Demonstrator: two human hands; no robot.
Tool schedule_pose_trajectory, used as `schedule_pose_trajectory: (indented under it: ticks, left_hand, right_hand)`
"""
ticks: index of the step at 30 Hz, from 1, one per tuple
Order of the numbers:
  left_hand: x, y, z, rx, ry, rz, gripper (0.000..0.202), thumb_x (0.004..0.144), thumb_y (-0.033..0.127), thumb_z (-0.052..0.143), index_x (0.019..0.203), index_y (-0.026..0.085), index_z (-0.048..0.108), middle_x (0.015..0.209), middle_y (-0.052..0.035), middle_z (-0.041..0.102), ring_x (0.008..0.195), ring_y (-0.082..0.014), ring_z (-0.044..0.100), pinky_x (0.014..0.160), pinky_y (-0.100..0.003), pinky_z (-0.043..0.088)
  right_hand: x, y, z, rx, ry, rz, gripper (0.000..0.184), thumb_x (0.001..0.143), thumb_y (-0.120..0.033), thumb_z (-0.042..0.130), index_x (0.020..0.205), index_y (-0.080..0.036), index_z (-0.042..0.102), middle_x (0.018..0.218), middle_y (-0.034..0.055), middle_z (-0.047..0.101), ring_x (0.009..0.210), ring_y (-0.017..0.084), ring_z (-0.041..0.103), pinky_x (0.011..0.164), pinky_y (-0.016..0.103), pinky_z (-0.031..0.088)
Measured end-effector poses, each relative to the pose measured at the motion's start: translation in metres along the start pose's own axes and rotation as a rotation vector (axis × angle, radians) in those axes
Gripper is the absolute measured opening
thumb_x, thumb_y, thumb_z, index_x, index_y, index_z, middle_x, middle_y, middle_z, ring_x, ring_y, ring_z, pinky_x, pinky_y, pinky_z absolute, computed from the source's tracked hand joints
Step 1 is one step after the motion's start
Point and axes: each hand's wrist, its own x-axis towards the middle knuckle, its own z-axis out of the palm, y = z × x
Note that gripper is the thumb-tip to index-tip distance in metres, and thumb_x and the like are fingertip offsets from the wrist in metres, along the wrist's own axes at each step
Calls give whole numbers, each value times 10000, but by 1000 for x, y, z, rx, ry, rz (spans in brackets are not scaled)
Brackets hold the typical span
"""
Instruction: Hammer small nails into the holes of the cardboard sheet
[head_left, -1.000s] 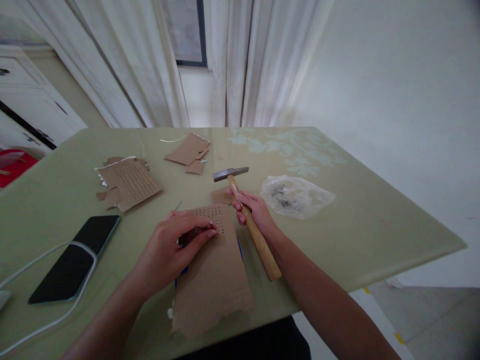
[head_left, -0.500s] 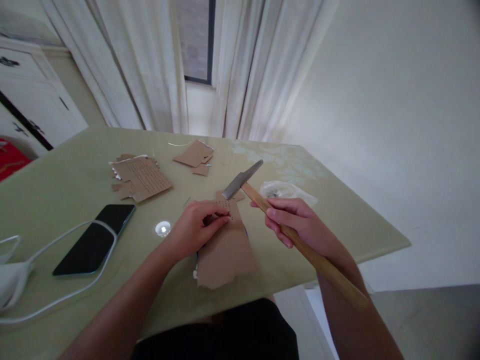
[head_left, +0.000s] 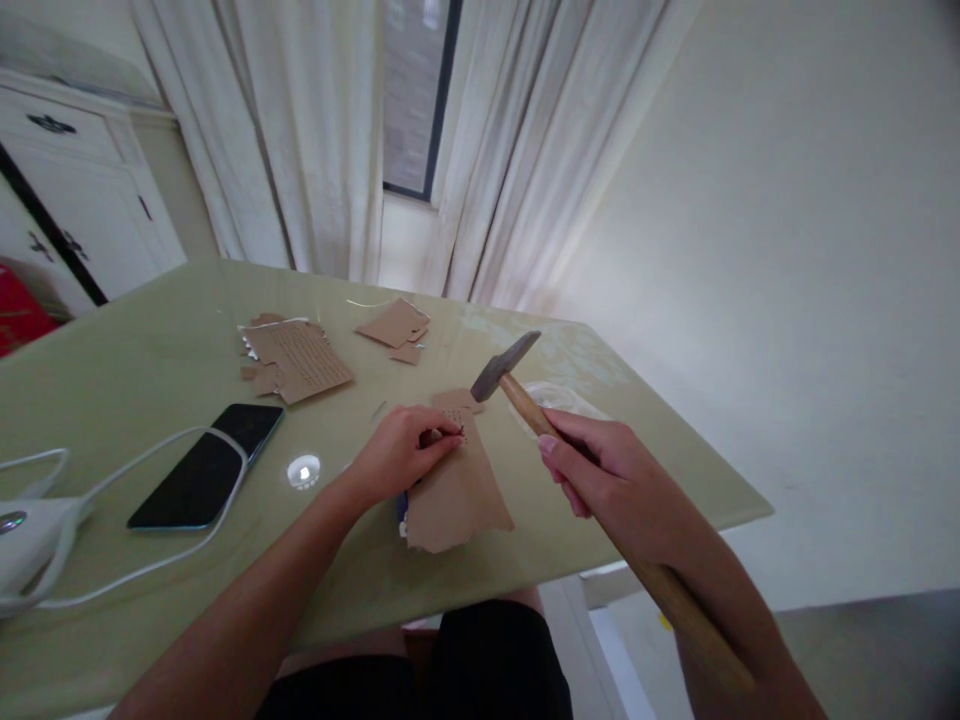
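My left hand (head_left: 409,450) rests on a torn brown cardboard piece (head_left: 461,505), thumb and fingers pinched together. What looks like a thin dark nail (head_left: 462,430) shows at the fingertips, mostly hidden by them. Rows of small holes mark the cardboard's upper part. Something blue and white peeks out under its left edge. My right hand (head_left: 600,465) is closed around the wooden handle of a hammer (head_left: 529,405). The hammer's grey metal head hangs in the air just beyond and to the right of my left fingertips, apart from the cardboard.
A black phone (head_left: 206,470) lies at left under a white cable (head_left: 150,580). Farther back are a hole-marked cardboard stack (head_left: 300,360) and smaller cardboard scraps (head_left: 394,325). A clear plastic bag (head_left: 562,398) lies behind my right hand. The table (head_left: 352,580) ends close to my lap.
The hammer head has shifted slightly right, away from my left fingertips. My left hand keeps its pinch on the cardboard. The whole view has tilted a little.
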Motion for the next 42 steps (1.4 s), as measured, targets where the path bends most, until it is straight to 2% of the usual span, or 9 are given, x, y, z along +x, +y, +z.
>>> schedule_pose_trajectory:
  ticks: [6,12,17,22,25,28,35,39,42]
  left_hand:
    - [1,1,-1,13,-25,33,126,989,249,713,930,228,822,885,-16,809,791,-184,695,765,-307,485]
    - [0,2,-1,-1,-5,64,145,983,246,724,866,216,805,1002,-39,758,846,-183,700,790,-314,503]
    - [0,1,0,-8,-17,77,145,977,233,720,872,220,819,1014,-46,740,866,-185,703,823,-323,519]
    - [-1,5,-2,-4,-19,47,155,978,257,726,853,222,810,997,-45,749,882,-194,713,858,-335,533]
    - [-1,7,-2,8,-32,35,124,953,328,791,890,228,830,1002,-50,757,900,-210,718,879,-348,540]
    - [-2,8,-2,31,-53,20,208,896,429,872,935,227,841,1074,-67,768,977,-246,724,940,-377,551]
    - [-2,8,-4,27,-27,-7,466,826,434,939,1216,220,799,1312,-101,728,1185,-305,705,1107,-449,535]
    - [-3,9,-4,27,-43,0,423,847,427,911,1197,220,795,1342,-112,704,1207,-312,695,1107,-460,548]
    - [-3,10,-2,9,-15,2,487,829,454,916,1240,229,784,1375,-122,689,1241,-325,683,1128,-475,544]
  right_hand:
    - [-2,-1,8,-65,-97,21,303,1108,-317,535,828,-214,590,565,-70,549,479,103,522,515,236,406]
    - [-4,5,10,34,-16,35,340,1124,-371,520,822,-220,564,562,-72,532,490,108,513,520,235,421]
    - [-4,8,13,-20,-120,39,328,1111,-319,529,800,-218,549,581,-66,535,482,100,516,509,230,405]
    - [-9,11,13,70,-17,44,357,1129,-404,527,822,-224,555,603,-59,540,493,110,529,505,238,413]
    - [-10,14,17,58,-20,45,346,1130,-405,520,842,-221,571,624,-52,557,498,115,540,510,245,415]
    - [-9,16,23,-40,-121,50,298,1116,-350,529,865,-214,613,579,-58,545,468,117,515,517,254,400]
    - [-6,21,28,33,-69,43,360,1138,-419,498,843,-224,567,585,-58,548,496,119,520,554,254,408]
    - [-4,22,31,-15,-159,34,299,1117,-340,519,858,-218,605,547,-60,545,469,123,505,529,255,378]
    - [-2,25,27,37,-147,57,321,1112,-357,545,830,-214,606,544,-58,538,477,119,501,517,244,385]
